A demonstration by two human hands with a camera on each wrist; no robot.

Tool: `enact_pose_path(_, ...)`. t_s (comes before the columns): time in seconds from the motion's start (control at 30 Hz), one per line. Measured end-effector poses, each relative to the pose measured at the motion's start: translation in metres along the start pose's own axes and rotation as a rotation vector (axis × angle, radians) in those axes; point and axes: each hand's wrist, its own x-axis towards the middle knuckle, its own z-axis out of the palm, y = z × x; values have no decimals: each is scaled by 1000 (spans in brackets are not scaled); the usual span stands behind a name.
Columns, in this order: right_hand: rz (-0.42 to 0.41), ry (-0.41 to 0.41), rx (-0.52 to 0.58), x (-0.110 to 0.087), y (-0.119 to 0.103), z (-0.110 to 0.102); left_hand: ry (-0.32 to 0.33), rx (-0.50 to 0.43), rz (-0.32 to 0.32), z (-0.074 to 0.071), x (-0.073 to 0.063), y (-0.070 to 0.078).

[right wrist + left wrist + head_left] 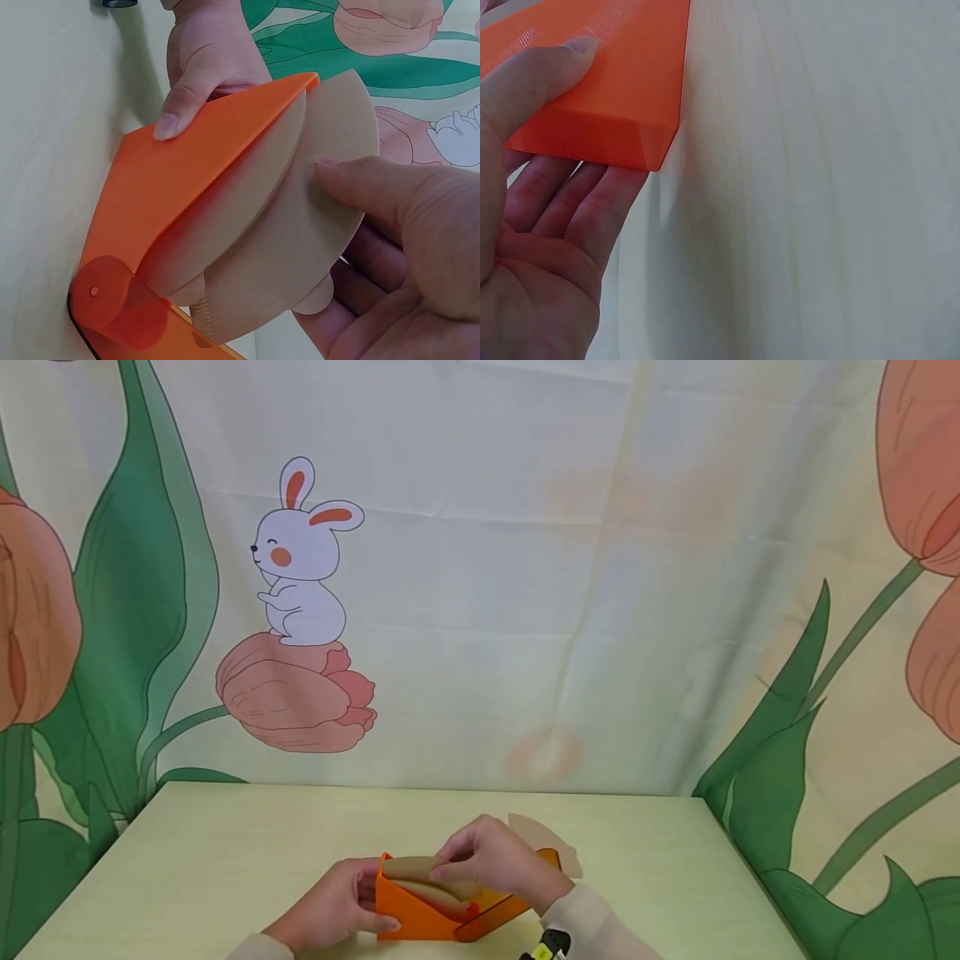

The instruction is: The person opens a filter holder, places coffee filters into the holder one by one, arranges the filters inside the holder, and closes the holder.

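Observation:
My left hand [337, 897] grips the closed end of an orange case [412, 917], thumb on one face and fingers against the other side. The case stands on the table with its hinged lid [498, 920] swung open to the right. Between the thumb and fingers of my right hand [491, 864] is a brown paper coffee filter [330, 120], fan-shaped with a crimped edge, partly inside the case mouth. Another brown filter [232, 217] sits beside it in the case. In the left wrist view the left thumb [544, 71] lies across the orange wall.
A separate light-brown filter [543, 835] lies on the table beyond the right hand and the lid. The pale wooden table [247, 835] ends at a hanging cloth [465, 610] printed with a rabbit and tulips. A black device with a yellow mark [551, 946] sits at the right wrist.

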Motion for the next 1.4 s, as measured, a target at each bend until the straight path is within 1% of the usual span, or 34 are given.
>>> enact_pose_path(0.2, 37, -30, 9, 1, 3, 3, 8, 19, 1, -1, 0, -2)
enact_pose_path(0.47, 40, -101, 1, -1, 1, 1, 26, 56, -13, -2, 1, -2)
enact_pose_path(0.57, 41, -115, -6, -1, -1, 1, 28, 65, -14, -2, 1, -2)
enact_pose_path(0.73, 39, -122, -21, -2, -1, 4, 23, 61, -7, -1, 2, -2)
enact_pose_path(1.03, 54, -108, -93, -2, 0, 12, 25, 52, -3, 1, 0, 0)
enact_pose_path(1.27, 12, -119, -111, -3, 1, 17, 21, 37, 5, 1, 0, -1)
enact_pose_path(1.4, -30, -139, -156, -2, 3, 21, 20, 36, 11, 2, 0, -1)
